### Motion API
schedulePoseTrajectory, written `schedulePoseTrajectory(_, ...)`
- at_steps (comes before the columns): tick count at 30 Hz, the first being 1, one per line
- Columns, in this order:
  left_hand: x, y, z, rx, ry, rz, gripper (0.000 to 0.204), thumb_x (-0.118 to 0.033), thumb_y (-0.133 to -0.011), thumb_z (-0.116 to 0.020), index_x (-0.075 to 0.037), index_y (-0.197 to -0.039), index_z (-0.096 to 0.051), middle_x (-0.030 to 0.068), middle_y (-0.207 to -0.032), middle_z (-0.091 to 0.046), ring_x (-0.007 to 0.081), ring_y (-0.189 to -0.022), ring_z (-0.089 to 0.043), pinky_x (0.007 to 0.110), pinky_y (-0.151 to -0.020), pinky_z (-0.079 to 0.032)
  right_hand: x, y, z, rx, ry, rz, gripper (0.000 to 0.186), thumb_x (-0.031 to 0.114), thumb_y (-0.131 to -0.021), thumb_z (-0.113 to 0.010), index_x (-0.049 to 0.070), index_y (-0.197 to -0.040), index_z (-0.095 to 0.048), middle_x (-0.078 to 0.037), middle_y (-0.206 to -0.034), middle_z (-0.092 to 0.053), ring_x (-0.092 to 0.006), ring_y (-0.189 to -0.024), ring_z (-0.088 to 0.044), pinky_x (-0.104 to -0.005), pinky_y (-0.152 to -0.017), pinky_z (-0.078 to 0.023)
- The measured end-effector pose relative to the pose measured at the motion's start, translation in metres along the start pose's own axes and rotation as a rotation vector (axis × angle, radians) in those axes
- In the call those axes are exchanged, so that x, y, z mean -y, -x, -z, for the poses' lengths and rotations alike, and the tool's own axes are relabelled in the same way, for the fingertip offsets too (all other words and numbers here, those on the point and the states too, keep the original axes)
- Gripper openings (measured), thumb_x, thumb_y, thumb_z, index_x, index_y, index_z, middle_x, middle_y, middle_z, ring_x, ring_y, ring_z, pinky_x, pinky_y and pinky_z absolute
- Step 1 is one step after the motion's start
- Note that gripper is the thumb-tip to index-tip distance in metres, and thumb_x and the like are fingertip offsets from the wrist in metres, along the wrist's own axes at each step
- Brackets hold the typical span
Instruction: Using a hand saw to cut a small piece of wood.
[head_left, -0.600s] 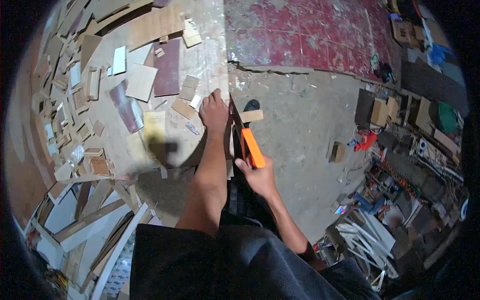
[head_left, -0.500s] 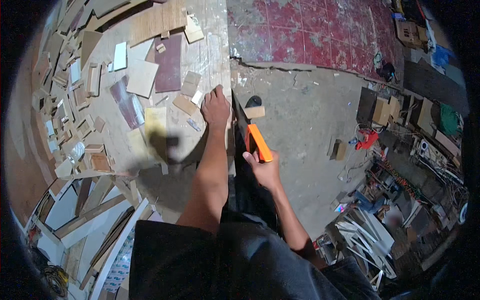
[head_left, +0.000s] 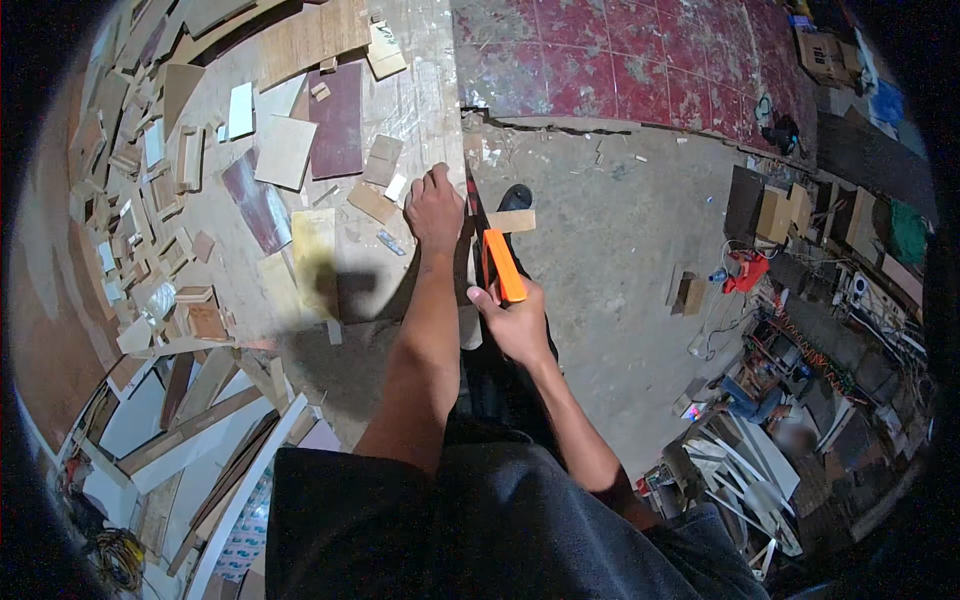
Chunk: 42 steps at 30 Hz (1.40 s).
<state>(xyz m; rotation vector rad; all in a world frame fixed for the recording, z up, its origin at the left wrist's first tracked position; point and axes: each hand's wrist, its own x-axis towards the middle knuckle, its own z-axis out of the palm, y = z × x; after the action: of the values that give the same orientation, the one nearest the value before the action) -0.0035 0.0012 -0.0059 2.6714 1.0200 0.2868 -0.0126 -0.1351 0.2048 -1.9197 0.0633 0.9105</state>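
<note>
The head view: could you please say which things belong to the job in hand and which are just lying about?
In the job:
orange-handled saw, in the right hand
pale wood piece beside it, apparently
table, under the left hand

Lying about:
maroon board
yellowish board
white panel

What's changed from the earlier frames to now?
The right hand and the orange-handled saw it grips have moved forward, away from the body, and slightly left since the previous frame. Nothing was let go. The left hand stays at the bench edge.
</note>
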Motion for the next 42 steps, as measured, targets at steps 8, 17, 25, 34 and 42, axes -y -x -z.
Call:
schedulePoseTrajectory(8,0.004,0.002,0.011,-0.031,0.106,0.108,0.019,-0.007,-0.092,-0.057,-0.012,-0.110,-0.057,0.0140,-0.079,-0.062,0.0349,-0.076,-0.063,0.048,-0.068,-0.052,-0.011,-0.004,0.007,0.046,0.046,0.076,0.029,0.010,-0.084,-0.079,0.001,-0.072,-0.054,-0.001,-0.063,-0.054,-0.0096,-0.059,-0.049,-0.0294,-0.057,-0.043)
schedulePoseTrajectory(17,-0.007,0.001,0.028,0.029,0.218,0.215,0.029,-0.024,-0.087,-0.062,-0.009,-0.112,-0.056,0.0203,-0.082,-0.064,0.0401,-0.082,-0.064,0.053,-0.071,-0.051,-0.003,-0.015,0.010,0.109,0.033,0.074,0.036,0.009,-0.086,-0.080,0.004,-0.071,-0.047,0.002,-0.063,-0.046,-0.0079,-0.060,-0.044,-0.0277,-0.057,-0.040)
schedulePoseTrajectory(25,-0.005,-0.001,0.016,-0.037,0.135,0.252,0.019,-0.020,-0.093,-0.057,-0.009,-0.109,-0.057,0.0195,-0.077,-0.063,0.0393,-0.076,-0.062,0.052,-0.065,-0.050,-0.004,-0.012,0.013,0.123,0.013,0.044,0.034,0.011,-0.088,-0.078,0.004,-0.070,-0.049,0.003,-0.064,-0.048,-0.0074,-0.060,-0.043,-0.0276,-0.057,-0.040)
schedulePoseTrajectory(34,-0.007,-0.004,0.012,-0.017,0.085,0.272,0.017,-0.018,-0.093,-0.057,-0.010,-0.109,-0.057,0.0167,-0.077,-0.064,0.0369,-0.075,-0.064,0.050,-0.065,-0.052,-0.005,-0.040,0.004,0.076,0.102,0.070,0.037,0.009,-0.084,-0.079,0.004,-0.066,-0.047,0.002,-0.061,-0.049,-0.0087,-0.058,-0.042,-0.0301,-0.056,-0.041)
schedulePoseTrajectory(42,-0.006,-0.002,0.011,0.013,0.026,0.249,0.020,-0.015,-0.089,-0.059,-0.011,-0.109,-0.058,0.0118,-0.084,-0.068,0.0323,-0.079,-0.066,0.046,-0.066,-0.054,-0.017,-0.025,0.003,0.062,0.054,0.048,0.032,0.007,-0.086,-0.078,0.002,-0.071,-0.050,0.001,-0.063,-0.050,-0.0096,-0.059,-0.046,-0.0291,-0.057,-0.042)
